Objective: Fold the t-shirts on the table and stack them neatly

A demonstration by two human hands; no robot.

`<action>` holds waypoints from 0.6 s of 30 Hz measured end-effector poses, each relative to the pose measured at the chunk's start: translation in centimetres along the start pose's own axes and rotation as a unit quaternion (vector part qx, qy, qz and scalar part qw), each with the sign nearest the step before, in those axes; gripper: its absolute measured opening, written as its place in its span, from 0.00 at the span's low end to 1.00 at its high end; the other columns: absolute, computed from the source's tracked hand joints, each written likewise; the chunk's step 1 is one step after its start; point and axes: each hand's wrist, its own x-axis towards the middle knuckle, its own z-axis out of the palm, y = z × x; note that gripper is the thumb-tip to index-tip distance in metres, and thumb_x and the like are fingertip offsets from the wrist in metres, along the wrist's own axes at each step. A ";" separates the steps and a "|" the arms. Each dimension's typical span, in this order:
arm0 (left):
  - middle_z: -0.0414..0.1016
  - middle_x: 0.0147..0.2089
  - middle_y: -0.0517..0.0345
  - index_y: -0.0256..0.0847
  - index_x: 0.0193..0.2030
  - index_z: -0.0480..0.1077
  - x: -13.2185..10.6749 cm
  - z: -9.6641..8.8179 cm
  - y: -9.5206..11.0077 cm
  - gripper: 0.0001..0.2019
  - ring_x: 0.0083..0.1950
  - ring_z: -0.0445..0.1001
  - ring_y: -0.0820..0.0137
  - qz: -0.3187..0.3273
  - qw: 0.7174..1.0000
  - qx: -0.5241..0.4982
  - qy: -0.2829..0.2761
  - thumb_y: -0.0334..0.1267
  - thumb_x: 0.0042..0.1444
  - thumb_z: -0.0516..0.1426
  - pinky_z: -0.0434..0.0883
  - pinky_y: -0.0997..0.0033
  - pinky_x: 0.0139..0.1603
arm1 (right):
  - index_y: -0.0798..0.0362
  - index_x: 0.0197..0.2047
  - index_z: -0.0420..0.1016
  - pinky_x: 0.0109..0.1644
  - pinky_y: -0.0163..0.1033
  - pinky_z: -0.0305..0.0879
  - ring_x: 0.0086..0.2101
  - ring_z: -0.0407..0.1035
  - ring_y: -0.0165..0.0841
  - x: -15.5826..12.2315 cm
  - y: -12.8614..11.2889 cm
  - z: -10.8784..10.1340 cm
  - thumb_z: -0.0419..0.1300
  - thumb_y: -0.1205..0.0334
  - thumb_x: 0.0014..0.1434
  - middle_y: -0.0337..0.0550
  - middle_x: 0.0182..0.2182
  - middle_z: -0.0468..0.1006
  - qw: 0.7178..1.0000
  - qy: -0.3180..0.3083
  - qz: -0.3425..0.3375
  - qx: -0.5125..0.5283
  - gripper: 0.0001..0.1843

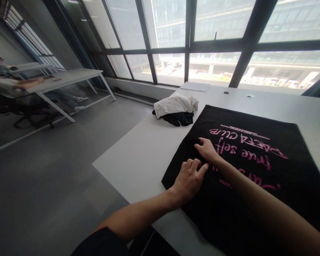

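A black T-shirt (245, 209) with pink lettering lies spread over the white table, its print upside down from where I look. My left hand (186, 179) rests on the shirt's left part, fingers bent and closed on the fabric. Just beyond it, my right hand (206, 149) reaches across with thumb and fingers pinching the cloth close to the shirt's left side. The two hands are close together, the left thumb beside the right wrist. My own fingers hide part of the grip.
White cloth (174, 105) lies on black cloth (177, 119) at the table's (130, 156) left edge. Papers (195, 86) and two round cable holes are near the windows. Across the grey floor (69, 160), a person sits at another white desk (69, 76).
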 end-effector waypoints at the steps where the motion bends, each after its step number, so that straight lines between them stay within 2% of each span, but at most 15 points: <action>1: 0.69 0.54 0.50 0.45 0.67 0.62 -0.4 0.0 -0.1 0.26 0.51 0.68 0.57 -0.014 1.000 0.015 -0.010 0.35 0.63 0.60 0.72 0.55 0.49 | 0.55 0.38 0.79 0.39 0.39 0.71 0.35 0.75 0.37 0.0 0.2 0.1 0.60 0.66 0.51 0.44 0.33 0.82 1.000 0.005 0.001 -0.006 0.10; 2: 0.69 0.53 0.49 0.44 0.66 0.63 -0.8 0.0 -0.2 0.26 0.51 0.68 0.57 -0.027 0.999 0.027 -0.020 0.35 0.62 0.60 0.71 0.55 0.49 | 0.55 0.41 0.80 0.41 0.39 0.72 0.37 0.76 0.37 0.0 0.4 0.1 0.60 0.68 0.51 0.45 0.35 0.83 1.000 0.009 0.001 -0.010 0.13; 5: 0.69 0.50 0.51 0.43 0.56 0.70 -1.7 0.2 -0.8 0.15 0.50 0.68 0.58 -0.034 0.998 0.032 -0.050 0.37 0.63 0.61 0.71 0.58 0.47 | 0.55 0.45 0.81 0.44 0.40 0.72 0.38 0.77 0.37 0.0 0.7 0.1 0.59 0.70 0.51 0.46 0.37 0.84 1.000 0.013 0.006 -0.020 0.17; 9: 0.71 0.49 0.53 0.43 0.50 0.72 -2.1 0.8 -1.5 0.11 0.49 0.69 0.60 0.010 0.998 0.011 -0.060 0.41 0.63 0.63 0.72 0.61 0.45 | 0.55 0.47 0.81 0.45 0.41 0.73 0.39 0.78 0.38 0.1 0.7 0.0 0.60 0.69 0.53 0.47 0.38 0.84 0.999 0.017 0.018 -0.030 0.18; 12: 0.72 0.45 0.54 0.42 0.45 0.72 -1.9 1.0 -1.8 0.04 0.45 0.71 0.63 0.039 0.997 0.001 -0.062 0.37 0.66 0.59 0.72 0.64 0.44 | 0.55 0.48 0.81 0.47 0.43 0.73 0.40 0.78 0.39 0.1 0.6 0.0 0.62 0.65 0.55 0.48 0.38 0.84 0.999 0.024 0.012 -0.046 0.17; 15: 0.72 0.42 0.55 0.40 0.41 0.72 -1.6 1.0 -1.8 0.06 0.42 0.71 0.66 0.041 0.998 -0.012 -0.046 0.33 0.69 0.54 0.73 0.67 0.43 | 0.56 0.47 0.82 0.49 0.45 0.73 0.40 0.77 0.40 0.1 0.4 -0.1 0.62 0.65 0.56 0.49 0.39 0.84 0.998 0.032 -0.003 -0.060 0.15; 18: 0.72 0.42 0.55 0.40 0.44 0.71 -1.5 0.9 -1.5 0.07 0.42 0.71 0.67 0.033 0.999 -0.040 -0.010 0.33 0.71 0.52 0.73 0.67 0.44 | 0.56 0.46 0.82 0.47 0.44 0.73 0.39 0.78 0.40 0.2 0.3 -0.3 0.61 0.65 0.56 0.48 0.38 0.84 0.998 0.038 -0.008 -0.057 0.15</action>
